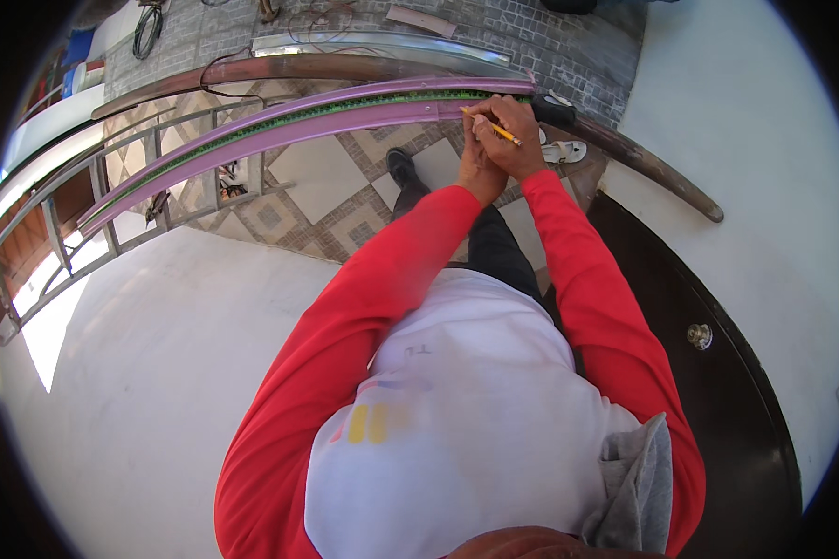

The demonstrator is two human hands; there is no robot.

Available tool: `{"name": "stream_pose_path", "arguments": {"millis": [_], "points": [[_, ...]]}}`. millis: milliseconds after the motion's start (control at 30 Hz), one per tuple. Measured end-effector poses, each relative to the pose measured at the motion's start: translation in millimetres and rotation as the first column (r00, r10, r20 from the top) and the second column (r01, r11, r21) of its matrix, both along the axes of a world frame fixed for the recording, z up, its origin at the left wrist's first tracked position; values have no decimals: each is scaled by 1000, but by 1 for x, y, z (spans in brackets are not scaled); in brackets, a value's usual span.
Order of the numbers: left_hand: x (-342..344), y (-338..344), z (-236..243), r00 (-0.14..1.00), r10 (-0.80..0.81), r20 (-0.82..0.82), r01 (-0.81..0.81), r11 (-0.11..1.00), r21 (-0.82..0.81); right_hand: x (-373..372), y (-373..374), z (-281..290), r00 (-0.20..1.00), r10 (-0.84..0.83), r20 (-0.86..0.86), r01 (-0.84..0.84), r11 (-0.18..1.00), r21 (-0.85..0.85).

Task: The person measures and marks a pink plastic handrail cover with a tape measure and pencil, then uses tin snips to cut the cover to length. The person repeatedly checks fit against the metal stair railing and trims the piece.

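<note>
Tiled floor (322, 182) below purple channel (326, 127), green inside

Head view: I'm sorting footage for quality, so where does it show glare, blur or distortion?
All in the head view: bright sunlit patch beside the ladder; purple channel bowed, likely by the fisheye; print on the white shirt partly smeared; corners black; yellow pencil fairly clear.

Below the grip and to its left spreads a cream diamond-tile floor (322, 177) with brown-grey mosaic borders. Beyond it lies grey brick-patterned paving (592, 56). Right of the grip is a smooth white wall (718, 93); nearer, a dark brown door (615, 270) with a round metal knob (699, 336). Bright sunlight (48, 349) falls far left.
</note>
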State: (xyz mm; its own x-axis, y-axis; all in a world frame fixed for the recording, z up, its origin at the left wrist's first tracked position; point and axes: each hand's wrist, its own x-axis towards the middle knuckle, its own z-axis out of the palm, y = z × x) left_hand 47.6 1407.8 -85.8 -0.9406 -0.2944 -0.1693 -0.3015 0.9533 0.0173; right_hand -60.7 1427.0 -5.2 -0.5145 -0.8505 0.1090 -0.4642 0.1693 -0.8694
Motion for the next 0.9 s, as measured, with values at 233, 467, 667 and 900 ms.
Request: {"name": "stream_pose_path", "arguments": {"millis": [233, 467, 667, 900], "points": [[10, 4, -21, 999, -19, -47, 21, 999, 50, 5, -4, -11, 998, -50, -26, 51, 997, 53], [3, -2, 7, 977, -80, 199, 89, 995, -37, 5, -5, -16, 998, -57, -29, 59, 996, 69], [3, -7, 15, 991, -89, 103, 92, 996, -20, 3, -6, -18, 999, -46, -20, 48, 996, 70], [7, -6, 14, 988, -82, 129, 85, 996, -18, 3, -6, -17, 999, -35, -7, 36, 997, 72]]}}
